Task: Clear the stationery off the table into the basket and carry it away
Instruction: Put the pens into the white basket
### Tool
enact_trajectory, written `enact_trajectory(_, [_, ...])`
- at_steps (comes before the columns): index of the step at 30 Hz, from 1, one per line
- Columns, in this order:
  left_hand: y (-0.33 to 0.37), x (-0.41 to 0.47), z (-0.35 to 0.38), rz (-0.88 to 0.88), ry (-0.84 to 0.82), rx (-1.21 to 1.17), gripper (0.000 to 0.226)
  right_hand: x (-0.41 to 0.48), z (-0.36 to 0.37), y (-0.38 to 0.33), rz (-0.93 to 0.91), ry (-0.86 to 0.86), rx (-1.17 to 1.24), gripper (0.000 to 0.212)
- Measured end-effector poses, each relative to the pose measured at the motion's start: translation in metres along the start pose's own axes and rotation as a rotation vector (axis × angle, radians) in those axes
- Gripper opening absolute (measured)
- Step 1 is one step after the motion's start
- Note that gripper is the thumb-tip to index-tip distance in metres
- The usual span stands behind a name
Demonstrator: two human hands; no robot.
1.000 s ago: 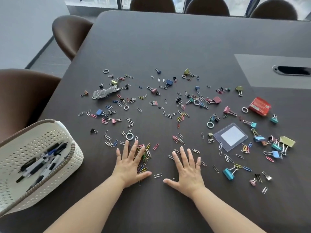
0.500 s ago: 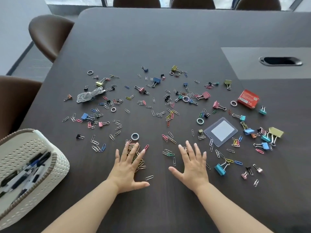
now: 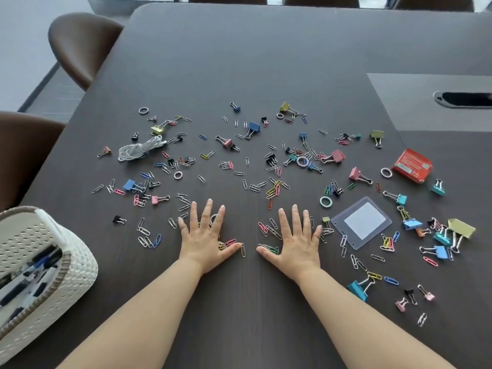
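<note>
Coloured paper clips [image 3: 274,190] and binder clips [image 3: 254,127] lie scattered across the dark table [image 3: 266,62]. My left hand [image 3: 203,235] lies flat, fingers spread, on a small heap of paper clips and a ring. My right hand [image 3: 292,241] lies flat beside it, also spread, with paper clips under and around it. Neither hand grips anything. A white woven basket [image 3: 80,272] with several pens inside stands at the table's left front edge. A clear badge holder [image 3: 362,222], a red box [image 3: 411,166] and a coiled white cable [image 3: 138,149] also lie on the table.
Brown chairs [image 3: 80,46] stand along the left side and at the far end. A grey panel with a cable slot [image 3: 463,98] is set into the table at the right. Several rings [image 3: 326,202] lie among the clips.
Both hands have slid forward over the table, flat and spread, onto the nearest paper clips. The camera has tilted down a little, so the basket sits lower left.
</note>
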State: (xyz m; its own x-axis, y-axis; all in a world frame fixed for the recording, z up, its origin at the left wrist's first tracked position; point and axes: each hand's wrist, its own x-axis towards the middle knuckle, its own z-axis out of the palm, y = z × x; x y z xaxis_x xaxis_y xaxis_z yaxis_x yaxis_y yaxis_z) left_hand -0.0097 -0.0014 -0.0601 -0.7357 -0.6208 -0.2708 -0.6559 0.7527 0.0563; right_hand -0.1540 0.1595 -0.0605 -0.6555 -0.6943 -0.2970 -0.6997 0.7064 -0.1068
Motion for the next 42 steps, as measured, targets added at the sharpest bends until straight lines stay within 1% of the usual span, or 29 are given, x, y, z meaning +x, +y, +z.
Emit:
enact_trajectory(4, [-0.003,0.021,-0.005,-0.008,0.040,-0.005,0.102,0.029,-0.007,0.001,-0.023,0.018,-0.005,0.103])
enact_trajectory(7, [-0.004,0.041,-0.011,-0.088,0.087,-0.044,0.095,0.054,-0.015,-0.001,-0.017,0.043,-0.008,0.104])
enact_trajectory(9, [-0.004,0.050,-0.013,-0.152,0.085,-0.083,0.087,0.071,-0.021,-0.003,-0.041,0.040,0.013,0.098])
enact_trajectory(11, [-0.006,0.055,-0.011,-0.163,0.116,-0.103,0.082,0.081,-0.024,-0.006,-0.091,0.031,0.017,0.089])
enact_trajectory(13, [-0.008,0.055,-0.007,-0.108,0.236,-0.172,0.076,0.085,-0.023,-0.007,-0.145,0.050,0.013,0.080])
enact_trajectory(15, [-0.011,0.055,-0.001,-0.035,0.390,-0.239,0.063,0.085,-0.019,-0.007,-0.185,0.162,0.068,0.073])
enact_trajectory(17, [-0.012,0.054,0.003,-0.018,0.489,-0.260,0.049,0.084,-0.013,-0.005,-0.229,0.333,0.129,0.057])
enact_trajectory(19, [-0.010,0.053,0.003,-0.022,0.529,-0.273,0.041,0.085,-0.009,-0.004,-0.250,0.445,0.131,0.044])
enact_trajectory(22, [-0.008,0.051,0.003,-0.014,0.532,-0.274,0.040,0.085,-0.008,-0.005,-0.278,0.509,0.128,0.036])
enact_trajectory(28, [-0.007,0.049,0.004,0.039,0.580,-0.265,0.040,0.085,-0.005,-0.006,-0.337,0.555,0.103,0.033])
enact_trajectory(31, [-0.008,0.049,0.006,0.051,0.630,-0.280,0.038,0.084,-0.005,-0.005,-0.349,0.564,0.104,0.034])
enact_trajectory(34, [-0.006,0.047,0.005,0.037,0.658,-0.253,0.045,0.082,-0.005,-0.006,-0.364,0.571,0.115,0.036])
enact_trajectory(38, [-0.004,0.037,0.004,0.036,0.637,-0.204,0.045,0.077,-0.006,-0.007,-0.369,0.538,0.104,0.038])
enact_trajectory(42, [-0.010,0.017,0.005,0.048,0.586,-0.302,0.044,0.060,-0.012,-0.011,-0.345,0.478,0.166,0.039])
